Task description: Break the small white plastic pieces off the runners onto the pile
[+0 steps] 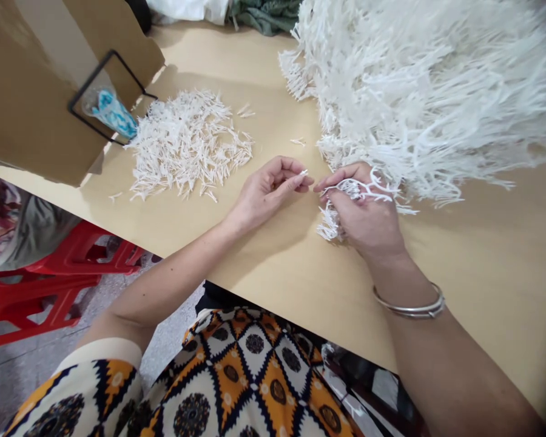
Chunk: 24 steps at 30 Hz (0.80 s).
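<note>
My left hand pinches a small white piece between thumb and fingertips. Close beside it, my right hand is closed around a bunch of white branched plastic strands. Some strands stick out above the thumb, and others hang below the fingers. To the left of my hands lies a loose pile of small white forked pieces. Beyond my right hand spreads a large heap of white branched plastic strands.
A cardboard box stands at the left, with a black wire frame and a clear blue-patterned cup by it. Dark green cloth lies at the back. Red stools and a seated person's clothing show beyond the table edge.
</note>
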Available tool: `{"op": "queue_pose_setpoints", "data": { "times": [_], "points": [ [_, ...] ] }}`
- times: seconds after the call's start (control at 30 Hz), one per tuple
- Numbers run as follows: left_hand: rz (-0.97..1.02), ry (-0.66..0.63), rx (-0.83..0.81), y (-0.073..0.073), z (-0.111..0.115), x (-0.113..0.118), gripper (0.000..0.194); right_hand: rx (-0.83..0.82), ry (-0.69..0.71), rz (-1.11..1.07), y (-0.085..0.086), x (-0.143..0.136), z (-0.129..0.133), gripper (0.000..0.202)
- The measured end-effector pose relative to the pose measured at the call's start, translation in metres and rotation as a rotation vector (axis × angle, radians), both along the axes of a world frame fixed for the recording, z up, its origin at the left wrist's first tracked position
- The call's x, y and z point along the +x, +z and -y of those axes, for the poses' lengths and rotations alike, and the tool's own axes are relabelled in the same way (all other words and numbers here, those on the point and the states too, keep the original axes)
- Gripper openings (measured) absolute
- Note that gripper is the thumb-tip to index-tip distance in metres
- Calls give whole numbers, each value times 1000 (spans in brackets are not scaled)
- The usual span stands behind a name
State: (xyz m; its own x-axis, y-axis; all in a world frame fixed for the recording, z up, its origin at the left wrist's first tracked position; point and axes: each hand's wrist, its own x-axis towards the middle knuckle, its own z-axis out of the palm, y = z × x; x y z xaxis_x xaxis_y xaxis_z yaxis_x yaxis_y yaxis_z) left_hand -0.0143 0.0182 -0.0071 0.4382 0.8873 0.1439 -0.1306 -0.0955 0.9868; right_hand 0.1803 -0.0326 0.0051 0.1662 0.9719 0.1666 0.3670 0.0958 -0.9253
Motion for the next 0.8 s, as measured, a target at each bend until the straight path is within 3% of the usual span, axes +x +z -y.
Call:
{"op": "queue_pose_setpoints", "data": {
  "times": [0.23,0.43,0.6,0.73,0.8],
  "points": [
    [36,35,-60,5,-2,-8,39,39,12,-66,-4,4,-3,12],
    [58,-36,-30,1,-2,0,49,61,106,4,3,-3,2,24],
    [25,-53,-31,0,3,6,50,50,30,-45,-1,-9,2,13],
    [-8,-2,38,3,4,5,47,79,6,-20,0,-7,2,8],
    [-39,99,102,4,0,1,45,50,1,-25,1,-6,2,9]
  ]
}}
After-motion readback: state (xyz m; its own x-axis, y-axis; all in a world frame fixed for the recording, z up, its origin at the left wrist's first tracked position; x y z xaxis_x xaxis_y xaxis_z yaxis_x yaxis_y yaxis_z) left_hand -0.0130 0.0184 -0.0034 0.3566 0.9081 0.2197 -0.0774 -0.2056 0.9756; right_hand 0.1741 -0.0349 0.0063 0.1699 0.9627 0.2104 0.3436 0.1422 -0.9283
